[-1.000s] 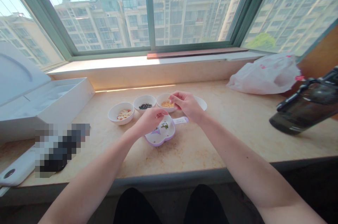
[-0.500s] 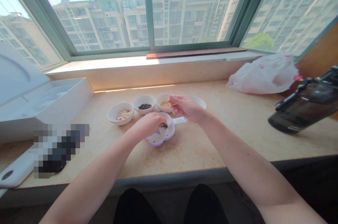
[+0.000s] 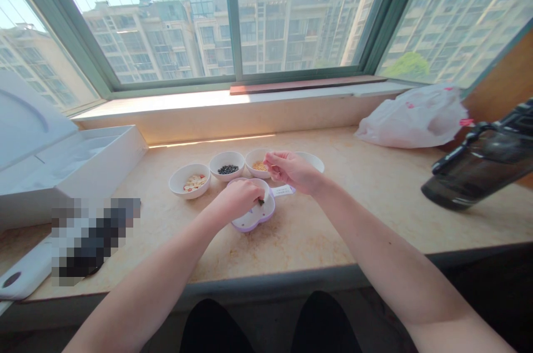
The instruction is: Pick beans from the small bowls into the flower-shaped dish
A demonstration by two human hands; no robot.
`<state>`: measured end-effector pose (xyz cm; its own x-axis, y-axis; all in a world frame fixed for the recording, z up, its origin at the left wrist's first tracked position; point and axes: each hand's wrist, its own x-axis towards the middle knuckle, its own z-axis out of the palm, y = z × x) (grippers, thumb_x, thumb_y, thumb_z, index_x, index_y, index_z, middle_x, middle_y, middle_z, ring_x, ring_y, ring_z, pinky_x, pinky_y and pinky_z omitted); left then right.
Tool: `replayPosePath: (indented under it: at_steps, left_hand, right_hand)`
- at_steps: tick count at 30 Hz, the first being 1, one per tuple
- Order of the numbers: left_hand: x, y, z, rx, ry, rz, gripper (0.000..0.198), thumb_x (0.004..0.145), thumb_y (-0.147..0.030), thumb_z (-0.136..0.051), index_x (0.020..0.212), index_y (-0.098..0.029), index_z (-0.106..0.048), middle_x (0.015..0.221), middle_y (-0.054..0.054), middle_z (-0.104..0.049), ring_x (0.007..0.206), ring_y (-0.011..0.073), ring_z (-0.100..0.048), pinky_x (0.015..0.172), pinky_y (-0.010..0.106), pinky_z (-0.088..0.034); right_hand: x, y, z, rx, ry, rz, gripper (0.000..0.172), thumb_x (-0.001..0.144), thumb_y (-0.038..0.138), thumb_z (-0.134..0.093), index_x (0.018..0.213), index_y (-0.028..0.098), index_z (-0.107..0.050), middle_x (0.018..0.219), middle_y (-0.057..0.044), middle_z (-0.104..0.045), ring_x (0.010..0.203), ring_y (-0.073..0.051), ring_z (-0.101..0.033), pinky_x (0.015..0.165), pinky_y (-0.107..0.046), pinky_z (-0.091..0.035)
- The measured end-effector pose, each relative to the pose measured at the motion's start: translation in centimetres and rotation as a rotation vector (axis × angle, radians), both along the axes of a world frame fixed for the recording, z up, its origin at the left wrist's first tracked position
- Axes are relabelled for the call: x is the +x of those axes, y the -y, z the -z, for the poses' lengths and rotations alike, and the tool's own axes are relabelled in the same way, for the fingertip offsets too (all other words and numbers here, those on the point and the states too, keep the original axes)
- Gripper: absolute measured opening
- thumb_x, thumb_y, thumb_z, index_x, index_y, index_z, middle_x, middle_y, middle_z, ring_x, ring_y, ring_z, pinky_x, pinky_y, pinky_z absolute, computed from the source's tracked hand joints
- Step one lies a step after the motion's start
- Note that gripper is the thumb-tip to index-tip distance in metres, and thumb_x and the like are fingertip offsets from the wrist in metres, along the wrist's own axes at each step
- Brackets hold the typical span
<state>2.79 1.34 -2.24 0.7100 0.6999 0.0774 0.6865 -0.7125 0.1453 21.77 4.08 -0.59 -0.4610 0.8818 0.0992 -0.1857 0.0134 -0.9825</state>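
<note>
My left hand (image 3: 241, 198) reaches into a white, petal-shaped dish with a purple rim (image 3: 253, 227), its fingers bent together at a few small dark bits (image 3: 261, 201). Whether the bits are in the fingers is hidden. Above the right side of the dish, my right hand (image 3: 289, 168) is held in a pinch; what it holds, if anything, is too small to tell. It partly covers a white bowl of yellow grains (image 3: 260, 166). Beside that stand a bowl of black beans (image 3: 228, 169) and a bowl of pale slices with reddish edges (image 3: 194, 182). A white label (image 3: 282, 190) lies at the dish's right.
Another white bowl (image 3: 313, 161) sits behind my right wrist. To the left are an open white box (image 3: 104, 159), a blurred dark object (image 3: 97, 242) and a white handled board (image 3: 27, 270). A plastic bag (image 3: 412, 117) and dark bottle (image 3: 470, 167) are at right.
The fingers of my left hand have shifted slightly within the dish around the dark bits. My right hand stays in its pinch at almost the same place.
</note>
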Motion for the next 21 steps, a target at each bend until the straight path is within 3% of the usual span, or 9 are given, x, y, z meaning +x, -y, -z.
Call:
replayPosePath:
  at_steps: [7,11,16,18,21]
  left_hand:
    - [0.3,0.3,0.1,0.023,0.05,0.012,0.021,0.08,-0.008,-0.052,0.071,-0.019,-0.069,0.079,0.007,-0.07,0.074,0.0207,-0.065,0.068,0.028,-0.044]
    - [0.0,0.3,-0.4,-0.027,0.149,0.012,0.026,0.08,-0.005,-0.051,0.085,-0.019,-0.072,0.09,0.007,-0.072,0.08,0.0212,-0.066,0.073,0.03,-0.045]
    - [-0.6,0.4,-1.0,-0.229,0.615,-0.118,0.013,0.087,-0.015,-0.055,0.093,-0.02,-0.066,0.087,0.003,-0.068,0.077,0.0159,-0.061,0.075,0.029,-0.045]
    - [-0.7,0.5,-1.3,-0.402,0.876,-0.138,0.006,0.091,-0.024,-0.057,0.094,-0.019,-0.061,0.084,0.001,-0.063,0.072,0.0129,-0.058,0.071,0.027,-0.046]
    - [-0.6,0.7,-1.9,-0.712,1.18,-0.093,0.015,0.089,-0.029,-0.065,0.096,-0.02,-0.055,0.082,-0.003,-0.056,0.066,0.0092,-0.054,0.066,0.025,-0.044]
  right_hand:
    - [0.4,-0.1,-0.3,-0.013,-0.026,0.013,0.046,0.075,0.06,-0.08,0.076,0.017,-0.065,0.067,0.003,-0.053,0.057,-0.008,-0.038,0.052,-0.024,-0.032]
    - [0.2,0.4,-0.7,-0.065,-0.09,0.0,0.045,0.074,0.058,-0.082,0.075,0.016,-0.064,0.067,0.003,-0.055,0.056,-0.007,-0.04,0.052,-0.023,-0.031]
    - [0.4,0.6,-1.4,-0.125,-0.159,-0.01,0.047,0.073,0.057,-0.082,0.071,0.018,-0.057,0.066,0.005,-0.054,0.054,-0.007,-0.04,0.052,-0.023,-0.032]
    - [0.5,0.6,-1.6,-0.125,-0.164,-0.002,0.045,0.074,0.056,-0.081,0.071,0.019,-0.055,0.066,0.005,-0.053,0.053,-0.007,-0.039,0.052,-0.024,-0.032]
    - [0.7,0.6,-1.9,-0.122,-0.149,-0.001,0.045,0.074,0.057,-0.08,0.072,0.02,-0.053,0.066,0.005,-0.052,0.053,-0.008,-0.038,0.051,-0.025,-0.03]
